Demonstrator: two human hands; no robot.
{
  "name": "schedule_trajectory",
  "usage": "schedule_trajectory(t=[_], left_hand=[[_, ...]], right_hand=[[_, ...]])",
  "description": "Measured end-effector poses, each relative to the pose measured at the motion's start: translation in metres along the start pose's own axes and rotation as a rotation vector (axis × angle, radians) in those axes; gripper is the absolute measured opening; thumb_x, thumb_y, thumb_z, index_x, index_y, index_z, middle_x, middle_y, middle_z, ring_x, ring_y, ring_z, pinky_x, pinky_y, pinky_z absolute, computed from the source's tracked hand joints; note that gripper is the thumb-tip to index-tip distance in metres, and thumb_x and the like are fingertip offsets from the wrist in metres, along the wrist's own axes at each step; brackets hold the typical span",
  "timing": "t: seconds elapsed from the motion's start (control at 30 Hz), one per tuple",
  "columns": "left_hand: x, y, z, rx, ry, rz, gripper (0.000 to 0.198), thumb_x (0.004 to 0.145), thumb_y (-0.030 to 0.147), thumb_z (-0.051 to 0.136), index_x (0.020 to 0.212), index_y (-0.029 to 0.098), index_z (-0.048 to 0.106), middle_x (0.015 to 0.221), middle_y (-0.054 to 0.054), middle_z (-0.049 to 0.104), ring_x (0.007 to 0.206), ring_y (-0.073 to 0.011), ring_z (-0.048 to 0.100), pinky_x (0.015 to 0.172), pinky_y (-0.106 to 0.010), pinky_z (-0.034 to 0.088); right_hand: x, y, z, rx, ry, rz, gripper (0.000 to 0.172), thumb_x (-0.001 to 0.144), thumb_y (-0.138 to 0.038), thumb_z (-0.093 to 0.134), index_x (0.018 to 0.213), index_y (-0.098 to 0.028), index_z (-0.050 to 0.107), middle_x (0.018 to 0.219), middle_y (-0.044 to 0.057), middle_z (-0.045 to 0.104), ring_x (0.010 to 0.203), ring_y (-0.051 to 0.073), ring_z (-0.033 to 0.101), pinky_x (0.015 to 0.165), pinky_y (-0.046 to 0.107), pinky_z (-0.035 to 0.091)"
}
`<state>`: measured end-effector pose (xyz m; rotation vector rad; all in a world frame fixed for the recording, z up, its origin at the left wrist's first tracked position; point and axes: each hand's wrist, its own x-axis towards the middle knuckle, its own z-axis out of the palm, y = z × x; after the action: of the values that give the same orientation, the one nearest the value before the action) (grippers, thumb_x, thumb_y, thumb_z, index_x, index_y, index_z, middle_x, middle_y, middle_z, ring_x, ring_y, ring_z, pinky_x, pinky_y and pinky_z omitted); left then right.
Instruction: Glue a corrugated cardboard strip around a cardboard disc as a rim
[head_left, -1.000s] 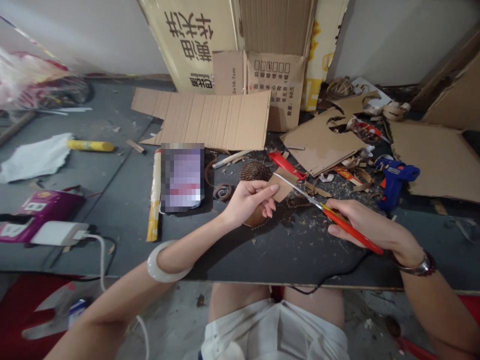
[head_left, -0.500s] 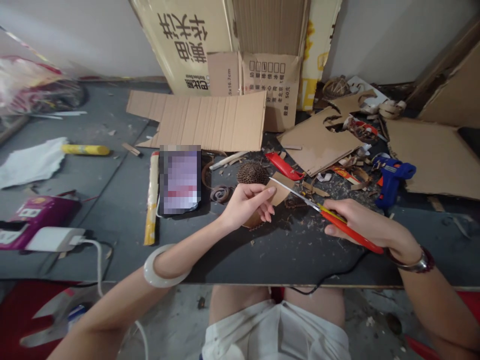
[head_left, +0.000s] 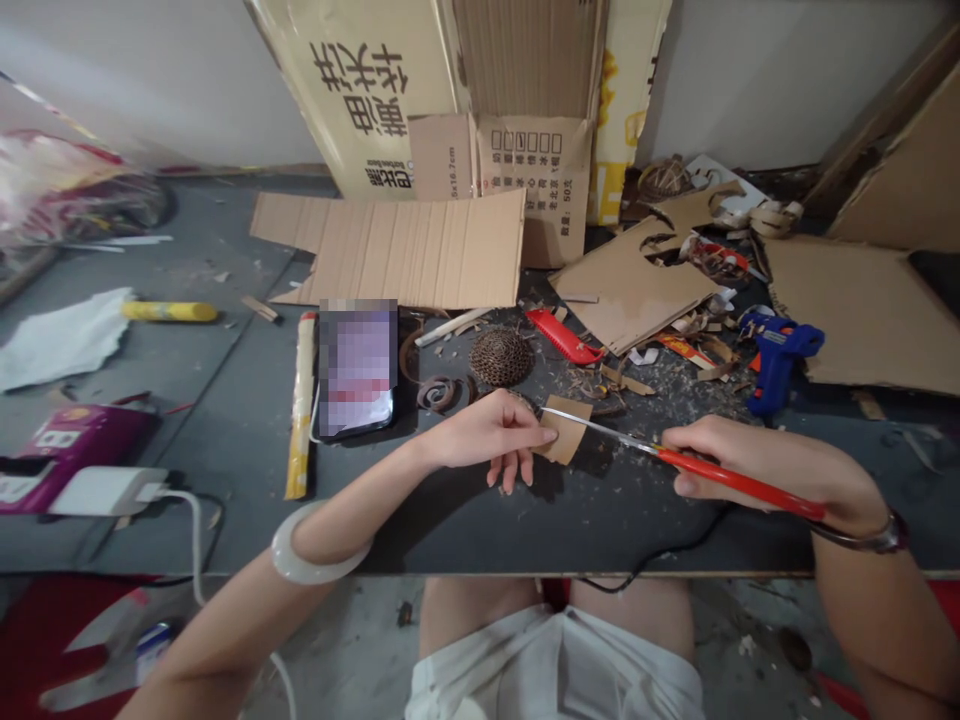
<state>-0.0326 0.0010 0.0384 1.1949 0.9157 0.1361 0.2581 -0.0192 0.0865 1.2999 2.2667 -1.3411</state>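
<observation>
The left hand [head_left: 487,435] pinches a small cardboard scrap [head_left: 566,430], and the right hand [head_left: 757,470] clenches red-handled scissors [head_left: 739,482], blades across the scrap; both hands sit lower on the worktop [head_left: 600,540] than before, scissors flatter

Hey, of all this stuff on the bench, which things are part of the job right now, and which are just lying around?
In use:
left hand, pinching a small cardboard piece
right hand, holding red-handled scissors with the blades at the piece

Just lying about:
blue hot glue gun
coiled cardboard dome
cardboard spiral
corrugated cardboard sheet
</observation>
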Motion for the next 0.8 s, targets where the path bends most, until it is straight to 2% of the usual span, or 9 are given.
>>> schedule_trajectory(t=[0.23, 0.43, 0.6, 0.8], left_hand=[[0.005, -0.008, 0.002, -0.012, -0.068, -0.048, 0.047, 0.083, 0.054, 0.060, 0.061, 0.012, 0.057, 0.059, -0.010, 0.071, 0.037, -0.0123, 0.061, 0.032, -0.015, 0.044], [0.005, -0.009, 0.003, -0.083, -0.109, -0.079, 0.044, 0.082, 0.054, 0.061, 0.068, 0.011, 0.060, 0.054, -0.007, 0.070, 0.034, -0.0123, 0.059, 0.028, -0.014, 0.042], [0.006, -0.007, 0.004, -0.086, -0.114, -0.104, 0.045, 0.082, 0.052, 0.061, 0.060, 0.013, 0.058, 0.053, -0.007, 0.070, 0.032, -0.0107, 0.057, 0.027, -0.013, 0.039], [-0.004, 0.002, -0.003, 0.056, -0.195, -0.178, 0.042, 0.082, 0.049, 0.061, 0.060, 0.014, 0.064, 0.052, -0.007, 0.069, 0.033, -0.0116, 0.058, 0.026, -0.014, 0.038]], right_hand=[[-0.001, 0.003, 0.003, -0.031, 0.011, -0.009, 0.041, 0.083, -0.060, 0.050, 0.076, -0.021, 0.060, 0.071, 0.003, 0.065, 0.065, 0.019, 0.061, 0.057, 0.027, 0.040], [-0.003, 0.004, 0.004, 0.054, 0.050, -0.038, 0.045, 0.079, -0.066, 0.052, 0.077, -0.022, 0.064, 0.059, 0.000, 0.060, 0.054, 0.016, 0.054, 0.049, 0.026, 0.037], [-0.001, 0.006, 0.006, 0.004, 0.024, -0.004, 0.043, 0.082, -0.063, 0.052, 0.075, -0.021, 0.062, 0.068, 0.002, 0.063, 0.060, 0.016, 0.056, 0.052, 0.026, 0.037], [0.002, 0.008, 0.003, -0.060, -0.015, -0.005, 0.042, 0.086, -0.059, 0.048, 0.070, -0.021, 0.056, 0.069, 0.001, 0.062, 0.062, 0.016, 0.056, 0.056, 0.026, 0.038]])
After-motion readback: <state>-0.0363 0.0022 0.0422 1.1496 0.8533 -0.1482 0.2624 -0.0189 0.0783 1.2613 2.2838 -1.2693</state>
